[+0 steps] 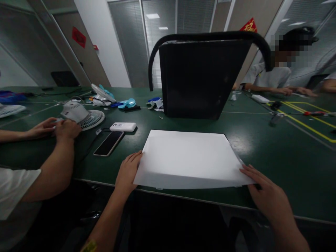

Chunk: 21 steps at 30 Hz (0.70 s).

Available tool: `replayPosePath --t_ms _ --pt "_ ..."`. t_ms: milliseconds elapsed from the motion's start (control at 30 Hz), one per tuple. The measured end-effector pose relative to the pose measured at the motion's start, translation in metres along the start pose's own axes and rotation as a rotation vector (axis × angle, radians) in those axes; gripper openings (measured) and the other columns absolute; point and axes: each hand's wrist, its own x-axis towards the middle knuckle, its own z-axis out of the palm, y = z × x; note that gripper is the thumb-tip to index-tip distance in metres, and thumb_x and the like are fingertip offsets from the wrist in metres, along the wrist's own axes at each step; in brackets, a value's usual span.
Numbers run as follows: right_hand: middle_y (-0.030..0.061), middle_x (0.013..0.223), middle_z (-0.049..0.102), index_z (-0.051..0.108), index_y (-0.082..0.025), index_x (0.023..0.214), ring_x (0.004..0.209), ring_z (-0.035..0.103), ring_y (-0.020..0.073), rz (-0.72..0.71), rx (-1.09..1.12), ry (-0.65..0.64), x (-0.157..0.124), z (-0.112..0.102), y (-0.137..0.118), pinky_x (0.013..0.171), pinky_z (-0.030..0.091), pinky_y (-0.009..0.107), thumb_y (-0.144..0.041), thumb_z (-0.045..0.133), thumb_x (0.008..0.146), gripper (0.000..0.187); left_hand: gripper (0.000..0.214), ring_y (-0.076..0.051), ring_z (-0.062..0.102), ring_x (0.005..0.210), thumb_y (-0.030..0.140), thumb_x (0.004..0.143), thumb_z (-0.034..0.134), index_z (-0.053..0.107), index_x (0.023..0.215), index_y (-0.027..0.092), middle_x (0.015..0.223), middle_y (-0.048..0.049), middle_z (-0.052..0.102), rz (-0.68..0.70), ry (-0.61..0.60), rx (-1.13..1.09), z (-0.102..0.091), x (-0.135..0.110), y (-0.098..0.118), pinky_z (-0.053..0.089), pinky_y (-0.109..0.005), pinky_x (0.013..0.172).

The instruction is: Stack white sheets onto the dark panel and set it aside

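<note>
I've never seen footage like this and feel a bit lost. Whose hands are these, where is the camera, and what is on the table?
There is one picture, taken by a camera worn on a person's head, looking down at their own bare hands; no machine is involved. Their left hand and right hand touch the two near corners of a white sheet, which lies flat on a dark green table. Neither hand has closed a grip on it. Behind the sheet stands a black box. To the left lie a phone and a white power bank. Further left, a co-worker's hands rest on a small white fan. Another person sits far right.
</note>
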Motion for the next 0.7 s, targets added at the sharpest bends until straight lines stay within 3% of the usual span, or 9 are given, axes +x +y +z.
replayPosePath --t_ms 133,233,333,533,700 --pt "-0.0009 0.151 0.062 0.068 -0.029 0.139 0.133 0.065 0.0280 -0.013 0.009 -0.028 0.001 0.001 0.001 0.103 0.065 0.049 -0.041 0.041 0.107 0.044 0.043 -0.032 0.069 0.130 0.027 0.100 0.048 0.072 0.135 0.019 0.139 -0.0140 0.075 -0.052 0.094 -0.081 -0.001 -0.002 0.006 0.052 -0.052 0.117" --pt "0.0021 0.151 0.062 0.067 -0.026 0.141 0.136 0.063 0.0284 -0.042 0.030 -0.049 0.003 0.003 0.004 0.115 0.058 0.053 -0.042 0.040 0.108 0.045 0.048 -0.029 0.074 0.121 0.039 0.111 0.035 0.075 0.127 0.018 0.127 -0.0133 0.080 -0.111 0.180 -0.137 -0.003 -0.003 0.013 0.056 -0.046 0.110" --pt "0.0047 0.152 0.061 0.066 -0.025 0.144 0.140 0.060 0.0293 -0.072 0.045 -0.093 0.006 0.004 0.007 0.122 0.052 0.056 -0.046 0.042 0.108 0.048 0.054 -0.029 0.076 0.114 0.047 0.113 0.033 0.078 0.119 0.018 0.120 -0.0126 0.082 -0.139 0.231 -0.182 -0.006 -0.005 0.018 0.058 -0.043 0.105" --pt "0.0046 0.154 0.059 0.062 -0.028 0.149 0.143 0.057 0.0317 -0.066 0.047 -0.149 0.009 0.003 0.005 0.120 0.051 0.062 -0.054 0.045 0.106 0.052 0.056 -0.028 0.077 0.107 0.053 0.110 0.036 0.081 0.111 0.019 0.113 -0.0109 0.083 -0.085 0.261 -0.258 -0.009 -0.007 0.019 0.059 -0.041 0.099" --pt "0.0142 0.145 0.064 0.058 -0.019 0.147 0.129 0.066 0.0342 0.045 0.047 -0.088 0.006 0.001 0.001 0.112 0.057 0.056 -0.061 0.045 0.104 0.061 0.054 -0.028 0.076 0.106 0.054 0.108 0.038 0.081 0.106 0.021 0.109 -0.0106 0.083 -0.014 0.266 -0.304 -0.013 -0.010 0.021 0.059 -0.043 0.099"
